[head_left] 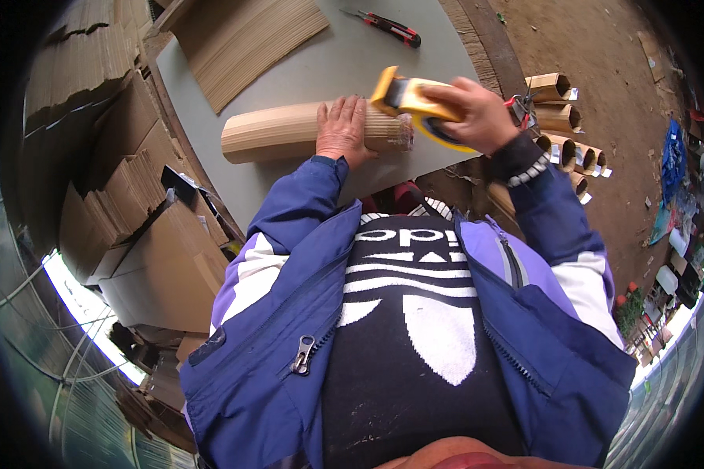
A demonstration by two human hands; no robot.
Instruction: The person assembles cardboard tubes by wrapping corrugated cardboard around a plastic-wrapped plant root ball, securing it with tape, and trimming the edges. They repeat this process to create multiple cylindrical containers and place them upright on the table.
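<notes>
A rolled tube of ribbed brown cardboard (270, 133) lies across the grey tabletop in front of me. My left hand (342, 125) rests on top of it with the fingers stretched out. Clear, crinkled film or tape shows at the tube's right end (403, 133). My right hand (477, 117) grips a yellow tape dispenser (426, 98) by its handle. The dispenser's head is just above the tube's right end, slightly blurred; I cannot tell whether it touches.
A flat stack of ribbed cardboard (250, 47) covers the table's far left. A red and black utility knife (391, 30) lies at the far edge. Several cardboard tubes (559, 117) sit to the right, beside a red-handled tool (519, 109). Folded cardboard (164, 258) is piled on my left.
</notes>
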